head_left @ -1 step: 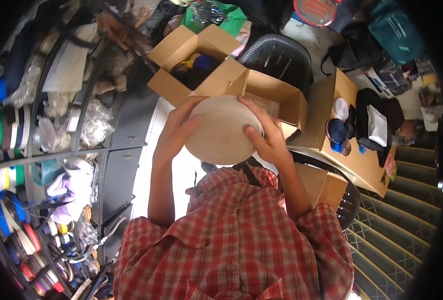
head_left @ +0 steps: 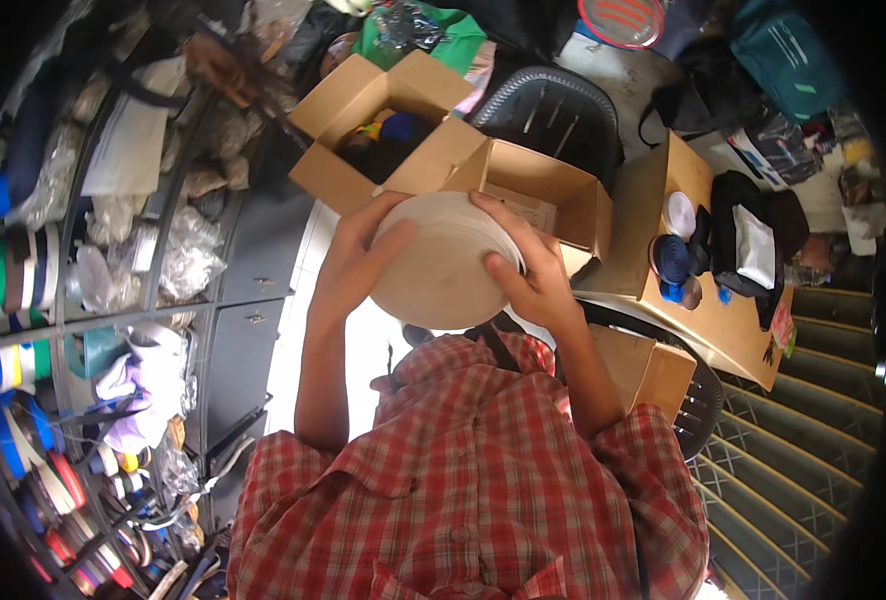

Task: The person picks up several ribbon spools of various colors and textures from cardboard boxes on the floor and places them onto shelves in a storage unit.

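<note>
Between my two hands is a wide, flat, off-white roll of webbing [head_left: 441, 272], held up in front of my chest. My left hand [head_left: 355, 258] wraps its left rim, with the thumb lying on the flat face. On the other side my right hand [head_left: 537, 272] grips the right rim, fingers over the far edge and thumb pressed near the side, where the wound layers show. Just beyond the roll stands an open cardboard box [head_left: 591, 215]. The underside of the roll is hidden.
Another open box [head_left: 315, 108] holds dark and coloured items, next to a black chair [head_left: 553, 110]. At right, a wooden table [head_left: 698, 310] carries smaller rolls [head_left: 671, 258] and a black bag. Dark shelves [head_left: 63, 330] packed with webbing rolls line the left; stairs [head_left: 793, 420] descend at right.
The view has shifted very slightly, and the roll is tilted a little differently. Both hands keep the same hold on it.
</note>
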### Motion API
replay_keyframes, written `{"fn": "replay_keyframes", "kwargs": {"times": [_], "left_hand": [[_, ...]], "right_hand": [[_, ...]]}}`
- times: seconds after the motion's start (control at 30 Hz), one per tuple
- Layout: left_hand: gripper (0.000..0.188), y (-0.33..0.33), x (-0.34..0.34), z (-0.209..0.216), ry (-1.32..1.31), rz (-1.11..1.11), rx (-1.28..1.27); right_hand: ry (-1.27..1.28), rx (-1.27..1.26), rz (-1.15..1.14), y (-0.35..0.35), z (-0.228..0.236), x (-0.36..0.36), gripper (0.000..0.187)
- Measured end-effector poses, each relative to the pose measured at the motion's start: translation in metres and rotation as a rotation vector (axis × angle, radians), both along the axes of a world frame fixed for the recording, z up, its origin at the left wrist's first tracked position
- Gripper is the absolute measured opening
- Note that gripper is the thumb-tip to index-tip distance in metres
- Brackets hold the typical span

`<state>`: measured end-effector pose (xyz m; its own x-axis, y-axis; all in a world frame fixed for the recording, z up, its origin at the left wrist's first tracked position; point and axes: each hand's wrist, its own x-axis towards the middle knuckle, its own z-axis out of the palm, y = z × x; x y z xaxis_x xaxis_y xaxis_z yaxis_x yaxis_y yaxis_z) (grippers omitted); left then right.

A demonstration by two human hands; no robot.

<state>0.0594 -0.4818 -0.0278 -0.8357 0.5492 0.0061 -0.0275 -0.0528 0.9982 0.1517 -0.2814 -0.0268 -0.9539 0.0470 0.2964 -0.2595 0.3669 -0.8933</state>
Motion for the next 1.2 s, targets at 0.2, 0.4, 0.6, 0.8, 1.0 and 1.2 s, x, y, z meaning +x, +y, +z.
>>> {"fn": "replay_keyframes", "kwargs": {"times": [0.2, 0.4, 0.6, 0.8, 1.0, 1.2], "left_hand": [[0.040, 0.123, 0.007, -0.021, -0.162, 0.388, 0.105], [0.056, 0.236, 0.002, -0.021, -0.372, 0.502, 0.323], [0.050, 0.267, -0.044, -0.016, -0.038, 0.088, 0.060], [0.036, 0.309, -0.067, 0.040, 0.345, -0.260, -0.362], [0.038, 0.346, -0.055, -0.001, 0.041, 0.288, 0.012], [0.034, 0.324, -0.071, -0.013, -0.064, 0.001, 0.132]], "right_hand": [[0.051, -0.129, -0.269, 0.089, -0.018, -0.014, 0.044], [0.014, -0.296, -0.507, 0.150, -0.028, -0.019, 0.043], [0.118, -0.229, -0.466, 0.232, -0.043, -0.016, 0.043], [0.156, -0.062, -0.194, 0.271, -0.028, -0.026, 0.043], [0.209, -0.486, -0.602, 0.246, -0.024, -0.042, 0.052], [0.281, -0.313, -0.848, 0.235, -0.024, -0.036, 0.045]]}}
